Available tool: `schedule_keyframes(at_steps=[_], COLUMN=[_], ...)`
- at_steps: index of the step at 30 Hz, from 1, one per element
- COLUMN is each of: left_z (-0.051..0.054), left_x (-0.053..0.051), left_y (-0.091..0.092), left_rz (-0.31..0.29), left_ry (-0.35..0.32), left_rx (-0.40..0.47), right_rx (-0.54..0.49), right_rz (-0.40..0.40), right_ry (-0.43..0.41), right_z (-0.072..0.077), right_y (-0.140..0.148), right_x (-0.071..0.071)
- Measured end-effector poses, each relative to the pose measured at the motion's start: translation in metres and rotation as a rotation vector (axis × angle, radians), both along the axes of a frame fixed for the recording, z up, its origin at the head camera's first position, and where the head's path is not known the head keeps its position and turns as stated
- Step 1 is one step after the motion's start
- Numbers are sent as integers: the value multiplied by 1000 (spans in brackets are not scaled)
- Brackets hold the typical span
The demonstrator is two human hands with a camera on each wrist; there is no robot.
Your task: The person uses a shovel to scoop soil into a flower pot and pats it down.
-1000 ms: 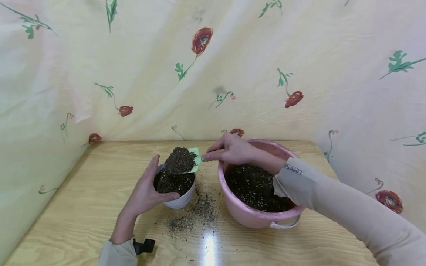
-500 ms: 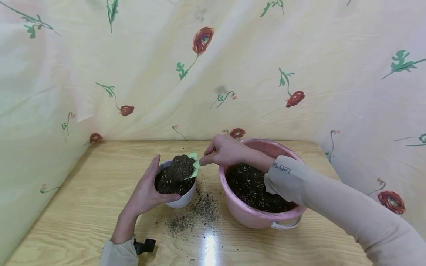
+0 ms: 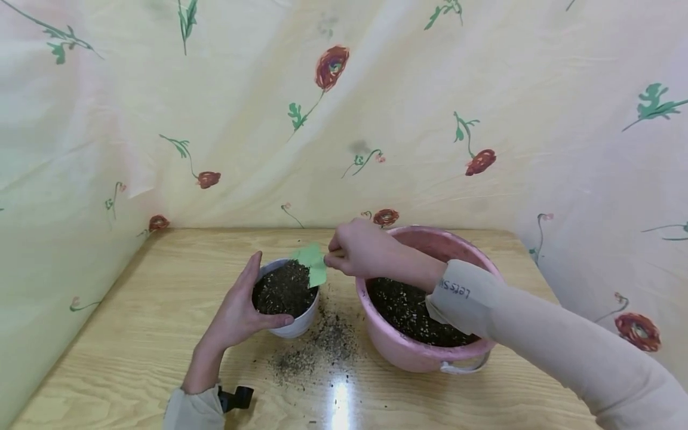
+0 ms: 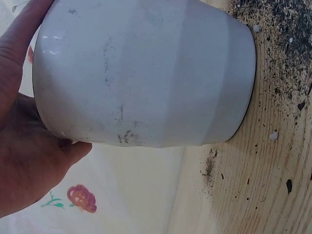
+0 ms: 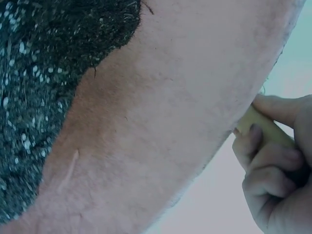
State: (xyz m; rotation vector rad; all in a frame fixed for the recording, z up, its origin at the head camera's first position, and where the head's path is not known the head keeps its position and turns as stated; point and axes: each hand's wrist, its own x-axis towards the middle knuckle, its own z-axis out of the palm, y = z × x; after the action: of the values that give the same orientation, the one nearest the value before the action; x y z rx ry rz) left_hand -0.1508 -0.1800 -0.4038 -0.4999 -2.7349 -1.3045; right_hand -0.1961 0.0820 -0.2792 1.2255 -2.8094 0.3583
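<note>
In the head view, my left hand [image 3: 236, 313] holds a white flower pot [image 3: 297, 328], thumb on the near side and fingers on the far side. Dark soil [image 3: 280, 294] fills the pot nearly to the rim, heaped in the middle. My right hand [image 3: 362, 248] grips a small garden trowel [image 3: 318, 270] whose green blade is tipped over the pot's right rim, with no soil visible on it. Curled fingers surround its wooden handle [image 5: 268, 127] in the right wrist view. The left wrist view shows the pot's soil-smudged side [image 4: 141, 73] standing on the table.
Right of the pot stands a large pink tub [image 3: 395, 353] of dark soil [image 3: 414, 313], with a light handle [image 3: 464, 365] at its front. Spilled soil [image 3: 333, 340] lies between pot and tub on the wooden table [image 3: 134, 334]. A floral curtain [image 3: 258, 119] hangs behind.
The trowel has tilted over, and its load of soil has slid off into the pot. The right hand has turned and moved slightly. The left hand stays on the pot.
</note>
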Motion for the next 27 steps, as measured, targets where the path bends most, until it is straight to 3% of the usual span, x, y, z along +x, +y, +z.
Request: schedule_keyframes(at_steps=[5, 15, 20, 27], left_z=[0, 0, 3, 7], left_x=[0, 1, 3, 7], left_y=[2, 5, 5, 11], left_rz=[2, 4, 9, 3], left_ry=[13, 5, 26, 112], left_rx=[-5, -1, -9, -16], right_rx=[0, -69, -165, -260], right_rz=[22, 3, 35, 34], right_ry=[217, 418, 473, 543], right_z=[3, 19, 25, 25], right_y=[3, 22, 41, 77], right_x=[8, 21, 25, 35])
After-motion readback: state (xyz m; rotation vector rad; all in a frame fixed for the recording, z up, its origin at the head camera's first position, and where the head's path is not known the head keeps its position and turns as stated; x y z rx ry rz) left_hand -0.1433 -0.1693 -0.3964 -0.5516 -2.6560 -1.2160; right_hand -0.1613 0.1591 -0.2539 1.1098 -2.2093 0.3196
